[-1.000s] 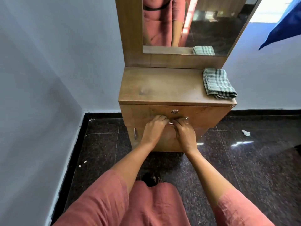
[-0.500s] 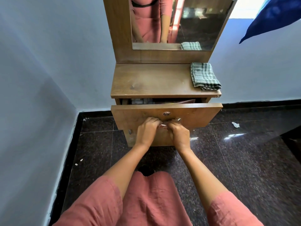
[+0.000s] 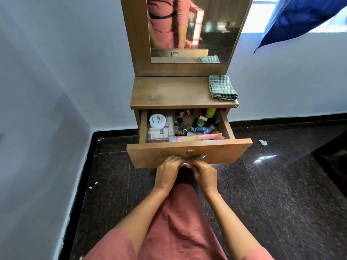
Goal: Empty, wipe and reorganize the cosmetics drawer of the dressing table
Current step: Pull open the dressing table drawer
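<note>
Fabric of a pink garment [image 3: 178, 222] fills the near edge, and two bare forearms reach out from it. The left hand [image 3: 167, 173] and right hand [image 3: 204, 175] meet side by side at the lower edge of the drawer front, fingers curled round the drawer handle [image 3: 203, 156]. Only the handle's metal right end shows past the knuckles. A round lock [image 3: 189, 151] sits just above them.

The drawer [image 3: 159, 152] stands open beneath the top of the dressing table [image 3: 169, 92], tilted a little in view. A pink tube [image 3: 199, 137] lies along the inside of its front panel. At the left, a white round jar [image 3: 157, 121] marked nail polish rests on a clear box [image 3: 159, 134] of pale sticks. Small nail polish bottles [image 3: 201, 124] crowd the middle and right, jumbled, with a yellow-green bottle [image 3: 210, 112] at the far right. Their labels are too small to read, and the far part of the drawer is hidden under the tabletop.

A folded checked cloth [image 3: 222, 87] lies on the far right corner of the wooden top. The mirror [image 3: 212, 25] behind reflects the cloth and the person's torso and is cut off at the top.

The floor [image 3: 281, 184] is dark speckled polished stone, with a paper scrap [image 3: 262, 142] to the right. The walls [image 3: 56, 72] are pale blue. A blue curtain [image 3: 300, 17] hangs at the far right.
</note>
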Tool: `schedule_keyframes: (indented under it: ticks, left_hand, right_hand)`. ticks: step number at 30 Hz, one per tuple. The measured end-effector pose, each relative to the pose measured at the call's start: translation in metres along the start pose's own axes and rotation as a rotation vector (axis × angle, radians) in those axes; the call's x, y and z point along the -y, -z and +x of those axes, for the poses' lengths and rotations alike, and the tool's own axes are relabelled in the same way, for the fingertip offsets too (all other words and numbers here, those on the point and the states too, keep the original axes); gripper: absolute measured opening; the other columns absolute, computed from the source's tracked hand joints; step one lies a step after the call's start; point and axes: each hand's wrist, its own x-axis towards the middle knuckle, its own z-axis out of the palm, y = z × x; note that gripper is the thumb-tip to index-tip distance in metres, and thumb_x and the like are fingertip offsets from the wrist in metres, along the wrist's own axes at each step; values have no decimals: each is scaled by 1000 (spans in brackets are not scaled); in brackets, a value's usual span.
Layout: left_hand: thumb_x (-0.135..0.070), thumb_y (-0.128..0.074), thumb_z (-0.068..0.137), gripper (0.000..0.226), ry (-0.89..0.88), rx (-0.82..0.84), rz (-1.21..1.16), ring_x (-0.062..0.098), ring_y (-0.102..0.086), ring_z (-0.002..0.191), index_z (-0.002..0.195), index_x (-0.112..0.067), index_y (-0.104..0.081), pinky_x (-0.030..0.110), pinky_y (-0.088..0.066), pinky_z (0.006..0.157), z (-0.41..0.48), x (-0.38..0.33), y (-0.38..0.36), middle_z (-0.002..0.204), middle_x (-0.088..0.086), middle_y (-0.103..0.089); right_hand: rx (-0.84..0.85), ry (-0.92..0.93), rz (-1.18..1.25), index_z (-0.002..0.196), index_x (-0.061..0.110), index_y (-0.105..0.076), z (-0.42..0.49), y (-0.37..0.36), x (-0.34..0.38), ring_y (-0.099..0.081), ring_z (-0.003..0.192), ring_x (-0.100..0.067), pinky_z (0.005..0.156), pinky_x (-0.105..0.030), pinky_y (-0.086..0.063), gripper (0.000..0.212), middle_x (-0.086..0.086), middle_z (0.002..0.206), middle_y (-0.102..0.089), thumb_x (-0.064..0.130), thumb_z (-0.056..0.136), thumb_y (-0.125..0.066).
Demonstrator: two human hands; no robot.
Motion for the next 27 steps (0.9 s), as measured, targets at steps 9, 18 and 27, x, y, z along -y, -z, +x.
schedule_keyframes:
  ticks: [9, 18, 27]
  left_hand:
    - [-29, -53, 73, 19, 17, 1, -30, 4, -66, 76, 75, -24, -71, 18, -52, 52, -40, -11, 1, 78, -13, -70]
    - [-29, -48, 79, 21, -5, -14, -69, 2, -52, 87, 84, -25, -68, 22, -53, 51, -78, -20, -2, 84, -14, -68]
    - [-25, -46, 77, 22, 28, 6, -60, 5, -51, 90, 85, -24, -67, 23, -54, 54, -82, -28, 1, 87, -10, -68]
  right_hand:
    - [29, -91, 24, 78, 25, -70, -46, 10, 5, -66, 67, -11, 65, -23, -40, 10, 7, 76, -74, 24, 68, -67]
    - [43, -59, 46, 80, 25, -71, -81, 23, 6, -66, 71, -10, 62, -21, -42, 26, 5, 79, -75, 34, 76, -48]
    - [153, -124, -10, 84, 26, -70, -84, 32, 11, -70, 70, -16, 61, -23, -44, 29, 5, 80, -74, 38, 76, -45]
